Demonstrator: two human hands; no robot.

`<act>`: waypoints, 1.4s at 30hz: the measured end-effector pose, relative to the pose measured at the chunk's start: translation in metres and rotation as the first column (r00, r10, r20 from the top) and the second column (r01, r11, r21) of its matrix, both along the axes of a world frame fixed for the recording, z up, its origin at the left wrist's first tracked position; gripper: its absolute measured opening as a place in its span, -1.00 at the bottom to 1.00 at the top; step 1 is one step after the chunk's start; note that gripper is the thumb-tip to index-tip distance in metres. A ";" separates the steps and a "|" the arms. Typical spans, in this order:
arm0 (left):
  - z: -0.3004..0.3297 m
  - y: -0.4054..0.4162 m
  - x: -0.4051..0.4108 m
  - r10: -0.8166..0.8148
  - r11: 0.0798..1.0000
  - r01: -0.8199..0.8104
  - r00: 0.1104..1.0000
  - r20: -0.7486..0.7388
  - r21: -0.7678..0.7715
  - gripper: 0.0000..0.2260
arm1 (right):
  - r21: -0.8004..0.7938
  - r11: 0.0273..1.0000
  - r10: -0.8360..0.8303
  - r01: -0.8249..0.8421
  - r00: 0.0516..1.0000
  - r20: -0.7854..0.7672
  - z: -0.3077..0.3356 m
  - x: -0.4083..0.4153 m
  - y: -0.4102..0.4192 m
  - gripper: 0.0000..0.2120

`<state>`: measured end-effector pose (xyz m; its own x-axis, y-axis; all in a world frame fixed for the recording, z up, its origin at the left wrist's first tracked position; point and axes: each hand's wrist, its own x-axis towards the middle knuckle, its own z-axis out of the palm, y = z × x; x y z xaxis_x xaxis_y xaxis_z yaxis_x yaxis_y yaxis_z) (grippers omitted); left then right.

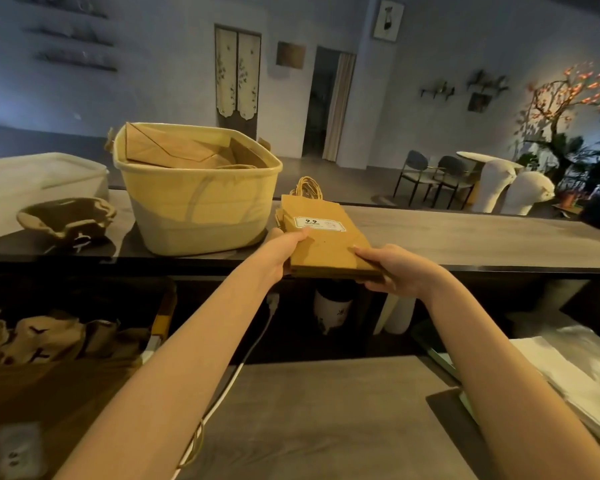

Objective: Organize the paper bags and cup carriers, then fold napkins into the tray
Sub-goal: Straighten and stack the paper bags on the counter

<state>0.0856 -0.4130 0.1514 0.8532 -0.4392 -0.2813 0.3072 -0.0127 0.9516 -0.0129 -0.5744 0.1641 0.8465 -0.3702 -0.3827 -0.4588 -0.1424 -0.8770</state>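
A flat stack of brown paper bags (pixel 326 242) with twine handles and a white label lies on the raised counter ledge, its near end over the edge. My left hand (pixel 281 252) grips its left side, thumb on top. My right hand (pixel 394 270) grips its near right corner. A cream basket (pixel 201 216) just left of the stack holds more folded brown bags (pixel 174 148). A pulp cup carrier (pixel 68 218) sits further left on the ledge. More cup carriers (pixel 39 336) are piled at lower left. White napkins (pixel 579 382) lie at lower right.
A white plastic bin (pixel 32 181) stands at far left on the ledge. A white cable (pixel 236 372) runs down over the lower counter (pixel 326 420). Cups (pixel 331 308) stand in the shelf beneath the ledge. Chairs and plants fill the room beyond.
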 end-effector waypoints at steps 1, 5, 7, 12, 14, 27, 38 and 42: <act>0.002 0.002 0.001 -0.012 0.999 0.011 0.999 -0.037 -0.032 -0.65 | -0.003 0.999 -0.045 0.045 0.999 0.027 -0.001 0.004 0.000 -0.67; 0.005 0.011 0.006 -0.081 0.995 0.077 0.995 -0.066 -0.056 -0.70 | 0.018 0.995 -0.103 0.102 0.991 0.084 -0.008 0.023 0.003 -0.76; 0.000 0.014 0.010 -0.069 0.998 0.069 0.997 0.018 0.012 -0.72 | 0.004 0.994 -0.110 0.111 0.988 0.112 -0.014 0.033 0.005 -0.76; -0.012 0.012 0.019 -0.078 0.972 0.005 0.950 0.304 0.236 -0.75 | -0.169 0.963 -0.171 0.208 0.962 0.211 -0.024 0.061 0.015 -0.58; -0.013 0.011 0.019 -0.127 0.963 0.016 0.907 0.401 0.269 -0.63 | -0.232 0.944 -0.181 0.236 0.955 0.235 -0.026 0.069 0.018 -0.58; -0.030 0.008 0.033 -0.269 0.769 -0.241 0.719 0.641 0.593 -0.56 | -0.400 0.902 -0.105 0.163 0.981 0.164 -0.023 0.077 0.015 -0.49; -0.014 0.089 0.016 -0.056 0.927 -0.144 0.860 0.507 0.346 -0.90 | -0.461 0.868 0.109 0.184 0.836 0.538 -0.006 0.030 0.097 -0.78; -0.030 0.144 0.007 0.055 0.906 -0.263 0.849 0.526 0.331 -0.84 | -0.479 0.877 0.244 0.042 0.819 0.519 -0.021 0.035 0.153 -0.80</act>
<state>0.0925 -0.2688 0.1216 0.9689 -0.2333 0.0824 -0.1717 -0.3941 0.9029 0.0223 -0.4213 0.1434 0.8969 -0.2763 0.3453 0.1195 -0.6004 -0.7907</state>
